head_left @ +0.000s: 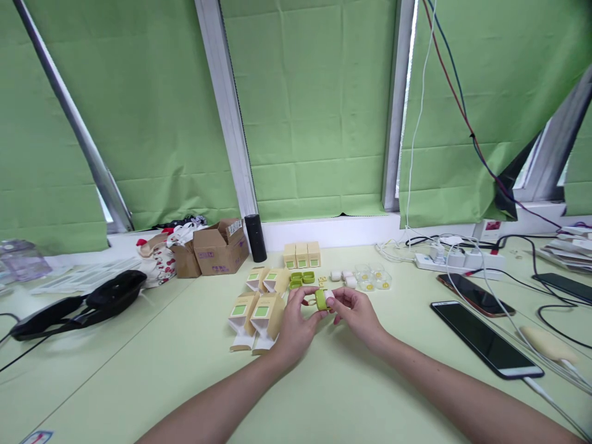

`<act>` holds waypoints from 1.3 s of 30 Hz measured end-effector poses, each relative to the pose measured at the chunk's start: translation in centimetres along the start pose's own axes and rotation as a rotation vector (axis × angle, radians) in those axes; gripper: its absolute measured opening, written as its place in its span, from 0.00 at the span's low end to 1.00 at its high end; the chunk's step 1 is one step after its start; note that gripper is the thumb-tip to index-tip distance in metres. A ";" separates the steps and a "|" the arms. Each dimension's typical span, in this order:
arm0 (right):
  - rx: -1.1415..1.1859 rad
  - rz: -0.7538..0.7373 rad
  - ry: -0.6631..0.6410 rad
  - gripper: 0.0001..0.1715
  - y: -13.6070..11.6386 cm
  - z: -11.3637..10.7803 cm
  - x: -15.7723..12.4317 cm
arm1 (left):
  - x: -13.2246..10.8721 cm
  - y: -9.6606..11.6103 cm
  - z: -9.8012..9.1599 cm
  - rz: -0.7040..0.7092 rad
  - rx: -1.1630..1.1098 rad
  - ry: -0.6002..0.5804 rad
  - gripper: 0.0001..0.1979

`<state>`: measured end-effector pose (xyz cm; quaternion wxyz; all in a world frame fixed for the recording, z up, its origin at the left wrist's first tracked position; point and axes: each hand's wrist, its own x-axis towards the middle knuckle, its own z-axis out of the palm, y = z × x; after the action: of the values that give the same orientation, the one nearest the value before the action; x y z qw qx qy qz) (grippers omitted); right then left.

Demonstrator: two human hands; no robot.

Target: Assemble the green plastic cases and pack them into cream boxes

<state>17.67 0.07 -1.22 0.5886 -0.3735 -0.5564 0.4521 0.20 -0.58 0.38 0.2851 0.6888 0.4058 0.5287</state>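
Observation:
My left hand (296, 322) is closed round a small green case (320, 300) with a pale ring at its left side. In my right hand (363, 314), thumb and fingers pinch a small white roll (328, 295) at the case's right side; whether it is partly inside I cannot tell. Just beyond lie several empty-looking green cases (301, 279) and small yellow pieces (322, 281). More white rolls (350, 281) lie to their right, beside clear cups with yellow centres (374, 277). Left of my hands stand several cream boxes (268, 311), the nearest with open flaps.
Three cream boxes (302, 254) stand at the back, near a black cylinder (255, 238) and a cardboard box (221, 246). A black bag (87, 302) lies left. On the right are phones (485, 339), cables and a white power strip (457, 261).

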 end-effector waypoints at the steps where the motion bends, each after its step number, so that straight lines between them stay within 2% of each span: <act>1: -0.027 -0.016 -0.003 0.27 0.0 -0.1 0.0 | 0.1 0.0 0.0 -0.009 -0.016 -0.009 0.18; 6: -0.252 -0.143 -0.008 0.23 -0.7 -0.6 -0.2 | 0.8 -0.6 -0.1 -0.099 -0.220 -0.066 0.27; 8: -0.363 -0.248 0.008 0.21 -1.1 -0.9 -0.3 | 1.1 -0.9 -0.1 -0.142 -0.343 -0.102 0.31; 10: -0.473 -0.390 0.015 0.23 -1.2 -1.3 -0.4 | 1.3 -1.0 -0.1 -0.176 -0.430 -0.142 0.33; 14: -0.660 -0.649 -0.040 0.29 -1.0 -1.7 -0.6 | 1.2 -0.8 0.0 -0.225 -0.551 -0.259 0.27; 17: -0.749 -0.755 -0.068 0.24 -0.7 -1.6 -0.7 | 0.9 -0.5 0.1 -0.270 -0.635 -0.342 0.22; 22: -0.868 -0.812 -0.045 0.21 -0.4 -1.5 -0.6 | 0.6 -0.5 0.2 -0.291 -0.608 -0.328 0.21; 27: -0.937 -0.863 -0.030 0.19 -0.9 -1.2 -0.7 | 0.6 0.0 0.4 -0.208 -0.521 -0.301 0.28; 35: -1.034 -0.909 0.004 0.15 -1.0 -0.8 -1.1 | -0.2 0.4 0.3 -0.178 -0.507 -0.277 0.34; 39: -1.062 -0.940 0.003 0.14 -1.3 -0.5 -1.1 | -0.2 0.2 0.5 -0.153 -0.441 -0.237 0.31</act>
<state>18.37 -1.31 -0.42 0.4605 -0.3313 -0.8030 -0.1828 0.73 -0.85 0.35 0.5131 0.6345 0.2952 0.4970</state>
